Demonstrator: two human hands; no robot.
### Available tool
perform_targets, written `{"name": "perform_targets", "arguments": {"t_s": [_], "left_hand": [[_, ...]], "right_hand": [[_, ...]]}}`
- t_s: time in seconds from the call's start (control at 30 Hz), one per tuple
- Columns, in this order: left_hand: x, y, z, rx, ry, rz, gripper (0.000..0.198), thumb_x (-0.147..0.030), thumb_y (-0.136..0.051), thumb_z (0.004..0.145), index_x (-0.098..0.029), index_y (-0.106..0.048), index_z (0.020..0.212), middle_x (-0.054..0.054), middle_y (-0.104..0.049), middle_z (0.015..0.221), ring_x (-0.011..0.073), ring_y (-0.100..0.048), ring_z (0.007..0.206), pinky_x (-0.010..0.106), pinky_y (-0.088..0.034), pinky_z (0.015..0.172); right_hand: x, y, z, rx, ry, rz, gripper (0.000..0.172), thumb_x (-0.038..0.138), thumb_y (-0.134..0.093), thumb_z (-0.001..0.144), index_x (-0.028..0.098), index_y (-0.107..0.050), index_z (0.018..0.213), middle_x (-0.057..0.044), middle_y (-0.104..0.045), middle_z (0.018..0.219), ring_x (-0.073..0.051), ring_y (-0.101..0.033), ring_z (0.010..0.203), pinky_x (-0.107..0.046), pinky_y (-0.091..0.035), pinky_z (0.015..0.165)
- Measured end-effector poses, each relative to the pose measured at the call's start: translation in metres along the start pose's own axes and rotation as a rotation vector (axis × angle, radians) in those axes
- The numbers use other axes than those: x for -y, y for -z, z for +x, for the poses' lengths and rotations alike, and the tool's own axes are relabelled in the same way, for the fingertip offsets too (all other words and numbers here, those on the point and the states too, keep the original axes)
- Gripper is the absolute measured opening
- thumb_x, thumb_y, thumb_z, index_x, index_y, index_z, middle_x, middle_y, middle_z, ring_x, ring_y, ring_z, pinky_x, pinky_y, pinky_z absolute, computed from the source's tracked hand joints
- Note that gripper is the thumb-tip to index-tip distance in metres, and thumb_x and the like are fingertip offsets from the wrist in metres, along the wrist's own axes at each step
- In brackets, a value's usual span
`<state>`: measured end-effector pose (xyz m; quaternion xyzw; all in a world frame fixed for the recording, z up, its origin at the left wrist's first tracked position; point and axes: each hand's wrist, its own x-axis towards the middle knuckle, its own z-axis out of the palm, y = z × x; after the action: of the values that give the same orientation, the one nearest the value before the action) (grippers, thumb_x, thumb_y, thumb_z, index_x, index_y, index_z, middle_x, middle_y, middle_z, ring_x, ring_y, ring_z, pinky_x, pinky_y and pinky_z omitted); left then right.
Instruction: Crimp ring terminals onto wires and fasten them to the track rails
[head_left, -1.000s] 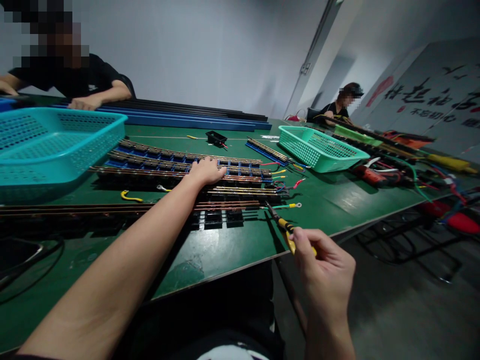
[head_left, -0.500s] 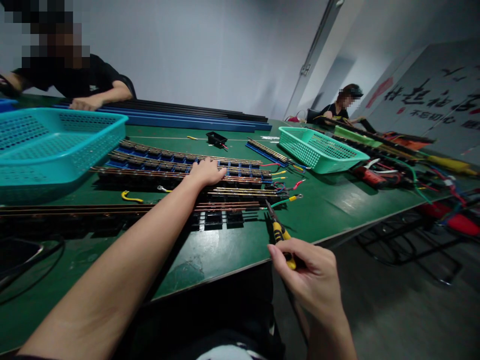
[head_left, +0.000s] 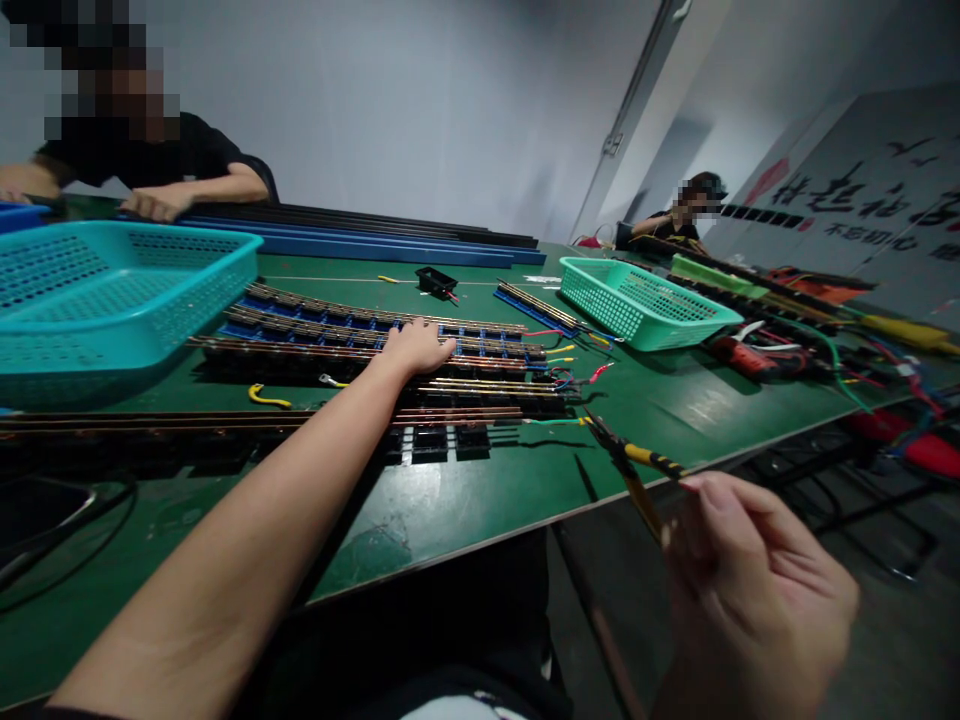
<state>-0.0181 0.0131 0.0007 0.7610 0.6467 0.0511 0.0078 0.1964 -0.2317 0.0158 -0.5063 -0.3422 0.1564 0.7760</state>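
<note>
My left hand (head_left: 417, 348) lies flat, palm down, fingers spread a little, on the long copper-and-blue rails (head_left: 315, 325) on the green table (head_left: 465, 490). My right hand (head_left: 750, 590), off the table's front edge, is closed round the yellow-handled pliers (head_left: 637, 465). The pliers' jaws (head_left: 600, 428) pinch the end of a green wire (head_left: 551, 421), which is stretched taut from the nearest black-based rail (head_left: 420, 410). Short red, yellow and blue wire ends (head_left: 577, 365) stick out of the other rails.
A blue basket (head_left: 105, 290) stands at the left, a green basket (head_left: 637, 300) at the right. A yellow wire piece (head_left: 268, 398) lies by the rails. Long blue strips (head_left: 360, 240) run along the back. Tools and cables (head_left: 795, 340) crowd the right. Two other people sit at the far side.
My right hand has swung right and nearer with the pliers, pulling the green wire straight out toward the right. My left hand has stayed on the rails.
</note>
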Motion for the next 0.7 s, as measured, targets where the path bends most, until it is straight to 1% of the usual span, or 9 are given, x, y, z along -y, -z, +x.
{"name": "perform_targets", "arguments": {"t_s": [0.07,0.13,0.23,0.33,0.4,0.47,0.53,0.7], "left_hand": [[0.0,0.0,0.0,-0.003,0.001,0.001,0.066,-0.055,-0.023,0.087,-0.013,-0.05,0.13,0.019,-0.046,0.136,0.0334,-0.047,0.12,0.047,-0.037,0.095],[0.0,-0.001,0.001,-0.01,0.006,0.005,0.066,-0.056,-0.023,0.087,-0.013,-0.051,0.129,0.018,-0.048,0.135,0.0334,-0.048,0.119,0.047,-0.038,0.095],[0.001,-0.002,0.001,-0.013,0.006,0.011,0.066,-0.056,-0.022,0.087,-0.014,-0.052,0.127,0.019,-0.049,0.133,0.0335,-0.049,0.118,0.048,-0.037,0.095],[0.001,-0.002,0.002,-0.006,0.001,0.013,0.067,-0.056,-0.021,0.087,-0.013,-0.052,0.128,0.019,-0.048,0.135,0.0339,-0.048,0.119,0.048,-0.037,0.095],[0.001,-0.002,0.002,-0.003,0.004,0.014,0.067,-0.056,-0.021,0.087,-0.013,-0.051,0.129,0.019,-0.047,0.136,0.0341,-0.047,0.119,0.048,-0.037,0.095],[0.001,-0.002,0.002,0.002,0.007,0.016,0.067,-0.056,-0.021,0.087,-0.013,-0.051,0.129,0.018,-0.047,0.136,0.0337,-0.047,0.119,0.048,-0.037,0.096],[0.0,-0.001,0.002,0.008,0.01,0.016,0.066,-0.056,-0.022,0.087,-0.014,-0.052,0.129,0.018,-0.047,0.136,0.0332,-0.047,0.12,0.047,-0.037,0.096],[0.0,0.0,0.0,0.001,0.0,0.011,0.066,-0.055,-0.022,0.088,-0.014,-0.051,0.129,0.018,-0.047,0.135,0.0331,-0.048,0.119,0.048,-0.037,0.096]], "right_hand": [[0.005,-0.014,0.011,0.006,0.09,0.089,0.013,0.026,-0.069,0.074,0.014,-0.065,0.075,0.007,-0.043,0.043,-0.004,-0.034,0.033,-0.018,-0.022,0.031],[0.002,-0.035,0.029,0.025,0.11,0.178,0.012,0.026,-0.068,0.074,0.015,-0.063,0.071,0.008,-0.04,0.04,-0.004,-0.031,0.03,-0.018,-0.021,0.03],[-0.013,-0.073,0.063,0.142,0.038,0.246,0.013,0.028,-0.065,0.074,0.016,-0.061,0.07,0.01,-0.038,0.04,-0.003,-0.027,0.029,-0.018,-0.017,0.028],[-0.031,-0.107,0.093,0.175,0.002,0.236,0.015,0.029,-0.063,0.074,0.016,-0.059,0.068,0.01,-0.037,0.04,-0.003,-0.026,0.029,-0.019,-0.017,0.028],[-0.044,-0.125,0.11,0.212,-0.034,0.204,0.014,0.028,-0.061,0.074,0.016,-0.058,0.067,0.01,-0.038,0.04,-0.003,-0.026,0.029,-0.019,-0.017,0.028],[-0.055,-0.138,0.123,0.234,-0.096,0.182,0.015,0.027,-0.06,0.074,0.016,-0.055,0.065,0.011,-0.037,0.04,-0.002,-0.027,0.028,-0.018,-0.016,0.028],[-0.066,-0.146,0.132,0.238,-0.148,0.178,0.016,0.028,-0.058,0.075,0.016,-0.053,0.064,0.012,-0.035,0.04,-0.002,-0.026,0.028,-0.018,-0.015,0.028],[-0.086,-0.15,0.141,0.241,-0.197,0.179,0.017,0.031,-0.058,0.073,0.017,-0.051,0.068,0.012,-0.035,0.041,-0.002,-0.025,0.029,-0.019,-0.015,0.03]]}}
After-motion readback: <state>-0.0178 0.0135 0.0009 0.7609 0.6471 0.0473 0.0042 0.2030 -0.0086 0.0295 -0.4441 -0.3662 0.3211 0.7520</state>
